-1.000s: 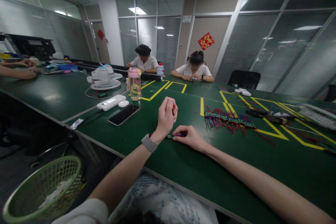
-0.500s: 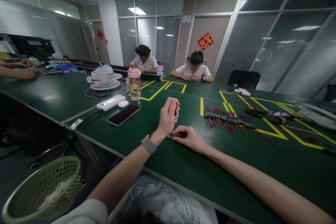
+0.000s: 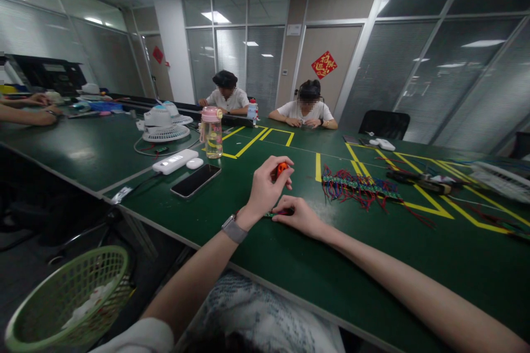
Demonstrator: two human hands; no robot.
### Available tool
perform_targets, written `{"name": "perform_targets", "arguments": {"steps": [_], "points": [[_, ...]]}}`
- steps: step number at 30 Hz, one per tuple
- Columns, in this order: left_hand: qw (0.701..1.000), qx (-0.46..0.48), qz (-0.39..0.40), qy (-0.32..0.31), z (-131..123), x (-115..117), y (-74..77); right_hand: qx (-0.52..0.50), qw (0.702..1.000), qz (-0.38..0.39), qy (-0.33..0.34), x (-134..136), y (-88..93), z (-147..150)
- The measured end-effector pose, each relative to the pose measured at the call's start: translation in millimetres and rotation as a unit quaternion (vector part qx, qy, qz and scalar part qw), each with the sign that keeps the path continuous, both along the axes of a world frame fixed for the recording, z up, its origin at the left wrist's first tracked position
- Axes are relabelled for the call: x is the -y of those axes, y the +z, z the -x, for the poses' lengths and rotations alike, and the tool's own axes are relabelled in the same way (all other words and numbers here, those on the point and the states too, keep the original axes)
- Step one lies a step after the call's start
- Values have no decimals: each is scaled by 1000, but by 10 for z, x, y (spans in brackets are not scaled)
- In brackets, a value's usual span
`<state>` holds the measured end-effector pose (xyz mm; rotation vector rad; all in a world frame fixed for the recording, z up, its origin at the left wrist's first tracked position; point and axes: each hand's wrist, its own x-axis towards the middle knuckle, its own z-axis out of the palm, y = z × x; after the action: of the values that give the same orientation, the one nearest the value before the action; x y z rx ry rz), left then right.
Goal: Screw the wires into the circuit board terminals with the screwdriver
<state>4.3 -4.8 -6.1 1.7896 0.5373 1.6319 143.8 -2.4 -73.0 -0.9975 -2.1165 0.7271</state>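
Observation:
My left hand (image 3: pixel 265 185), with a watch on its wrist, is raised just above the table and closed around a small orange object (image 3: pixel 282 168). Only its orange end shows between thumb and fingers, so its kind stays unclear. Below and to the right, my right hand (image 3: pixel 301 217) rests low on the table, thumb and fingers pinched on a small green circuit board (image 3: pixel 269 214) with wires. My left wrist and my right fingers cover part of that board. To the right lies a row of similar circuit boards (image 3: pixel 360 186) with red and blue wires.
A black phone (image 3: pixel 196 181), a white power strip (image 3: pixel 175 161) and a pink-lidded bottle (image 3: pixel 213 135) stand left of my hands. White fans (image 3: pixel 165 128) lie beyond. A green basket (image 3: pixel 120 265) is on the floor. Two people (image 3: pixel 308 113) sit across the table (image 3: pixel 265 253).
My left hand has turned and its fingers have shifted, so the orange object now shows in its grip. The right hand and the circuit board stay nearly in place.

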Motion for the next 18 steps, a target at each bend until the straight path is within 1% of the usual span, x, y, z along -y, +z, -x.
{"name": "perform_targets", "arguments": {"steps": [2, 3, 5, 7, 12, 15, 18], "points": [[999, -19, -24, 25, -4, 11, -8, -7, 1000, 3, -3, -8, -25, 3], [998, -35, -34, 26, 2, 10, -8, -12, 1000, 2, -4, -12, -40, 5], [996, -76, -40, 2, 31, -4, -4, -19, 1000, -2, -3, -15, -64, 10], [994, -103, -23, -27, 71, -28, -1, -23, 1000, -14, -4, -11, -77, 13], [994, -96, -26, 41, 126, -59, -22, -23, 999, -32, -5, 19, -61, 17], [994, -82, -38, 62, 118, -49, -39, -16, 999, -38, -5, 30, -46, 16], [992, -89, -51, 74, 105, -26, -40, -12, 999, -43, -3, 30, -44, 17]]}}
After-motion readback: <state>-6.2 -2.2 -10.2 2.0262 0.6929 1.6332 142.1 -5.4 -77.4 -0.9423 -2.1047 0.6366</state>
